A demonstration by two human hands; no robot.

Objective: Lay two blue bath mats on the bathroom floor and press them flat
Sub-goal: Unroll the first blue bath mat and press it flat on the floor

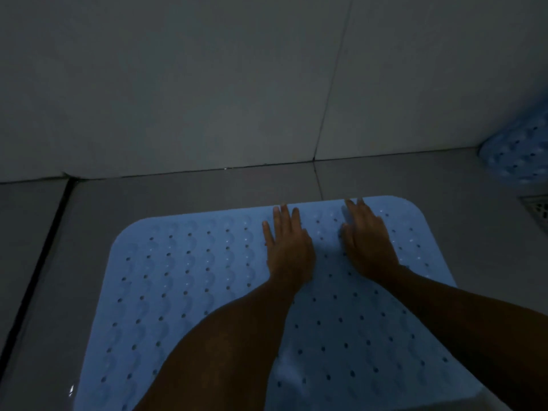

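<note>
- My landmark is the blue mat [184, 292] lying spread on the grey floor tiles [178, 188], its far edge running parallel to the wall [178, 84] with a strip of bare tile between them.
- My left hand [289, 247] lies flat on the mat near the middle of that far edge, fingers straight and pointing to the wall, holding nothing.
- My right hand [367, 247] lies just beside it, nearer the mat's far right corner, fingers also straight and laid on the surface, gripping nothing.
- The two hands are apart, with a band of mat showing between them; both fingertips reach almost to the far edge.
- So this mat lies under my palms and stretches back toward me and out to my left; most of the unpressed area, as I judge it, is on the left side and at the near end.
- The second mat [519, 155] sits well off from the first one's far right corner, at the picture's right edge, bunched or propped against the wall; I cannot tell which. It looks not yet laid.
- My right hand is the nearer one to it, so I would reach with that side.
- A floor drain [538, 210] sits between the two mats, just beyond the first mat's right edge.
</note>
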